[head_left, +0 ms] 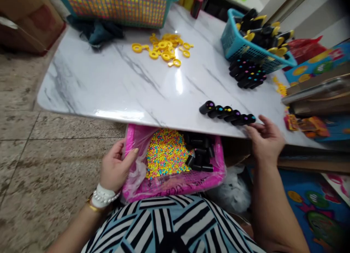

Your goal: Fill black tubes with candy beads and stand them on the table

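Left hand point(116, 167) grips the pink bin point(177, 191) at its 9 o'clock rim. Right hand point(266, 140), fingers loosely curled, is at the 4 o'clock end of the black tube row point(228, 112) on the table point(109, 78).

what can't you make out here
All in the head view:
- far rim of the pink basin: hidden under the table
- some left hand fingers: hidden behind the basin's side
- whether the right hand touches the end black tube: too small and blurred
- top of the bead-filled basket: partly cut off by the upper edge
- lettering on the plastic liner: creased, blurred
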The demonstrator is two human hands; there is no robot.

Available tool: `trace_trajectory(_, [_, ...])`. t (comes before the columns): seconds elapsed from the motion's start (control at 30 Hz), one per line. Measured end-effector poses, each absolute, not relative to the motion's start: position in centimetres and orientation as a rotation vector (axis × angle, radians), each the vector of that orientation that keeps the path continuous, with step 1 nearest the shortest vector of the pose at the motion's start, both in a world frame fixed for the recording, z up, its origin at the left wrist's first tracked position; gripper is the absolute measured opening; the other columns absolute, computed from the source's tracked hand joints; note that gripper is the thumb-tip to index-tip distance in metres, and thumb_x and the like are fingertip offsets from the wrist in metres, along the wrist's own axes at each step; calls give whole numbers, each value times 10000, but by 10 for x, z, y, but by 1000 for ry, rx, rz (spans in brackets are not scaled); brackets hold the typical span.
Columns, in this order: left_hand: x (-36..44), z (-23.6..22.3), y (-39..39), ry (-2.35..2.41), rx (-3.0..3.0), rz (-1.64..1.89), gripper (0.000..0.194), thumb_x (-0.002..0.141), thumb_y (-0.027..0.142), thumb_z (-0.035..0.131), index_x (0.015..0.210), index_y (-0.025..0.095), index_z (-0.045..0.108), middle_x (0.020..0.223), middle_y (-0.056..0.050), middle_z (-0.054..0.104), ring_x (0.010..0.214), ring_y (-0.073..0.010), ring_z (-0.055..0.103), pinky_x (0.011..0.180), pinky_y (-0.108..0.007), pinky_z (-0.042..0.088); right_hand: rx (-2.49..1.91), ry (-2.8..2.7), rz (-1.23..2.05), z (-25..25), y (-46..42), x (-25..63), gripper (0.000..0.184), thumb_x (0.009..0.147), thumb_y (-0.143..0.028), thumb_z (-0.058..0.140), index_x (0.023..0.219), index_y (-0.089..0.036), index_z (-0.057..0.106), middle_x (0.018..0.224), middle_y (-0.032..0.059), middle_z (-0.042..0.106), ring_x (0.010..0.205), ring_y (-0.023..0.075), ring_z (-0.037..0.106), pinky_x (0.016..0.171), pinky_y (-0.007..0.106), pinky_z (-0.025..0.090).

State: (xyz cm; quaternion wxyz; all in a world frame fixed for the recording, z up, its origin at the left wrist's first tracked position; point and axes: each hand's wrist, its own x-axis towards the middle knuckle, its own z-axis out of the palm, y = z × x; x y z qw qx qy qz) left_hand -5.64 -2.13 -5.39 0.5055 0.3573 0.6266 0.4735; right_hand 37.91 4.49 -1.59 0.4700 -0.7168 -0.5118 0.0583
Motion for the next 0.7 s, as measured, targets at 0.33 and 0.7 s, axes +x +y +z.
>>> trace_trajectory(0.33, [-56, -60, -21, 1460, 894, 1170, 463, 796, 404, 739, 1172, 156, 634, 1010, -53, 711, 830, -175, 637, 786, -290, 518, -1639, -2286, -42, -40, -20, 264, 171, 904, -281, 639, 1027, -203, 728, 969, 94, 694, 905, 246, 611, 858, 407, 476])
trace_trajectory(0.7, [-58, -67, -29, 1478, 969, 1229, 413, 801, 368, 721, 1161, 181, 651, 1035, -64, 722, 897, -210, 656, 850, -347, 524, -1756, -2997, -284, -41, -3, 222, 180, 952, -238, 517, 955, -177, 687, 793, 120, 635, 746, 252, 548, 659, 356, 325])
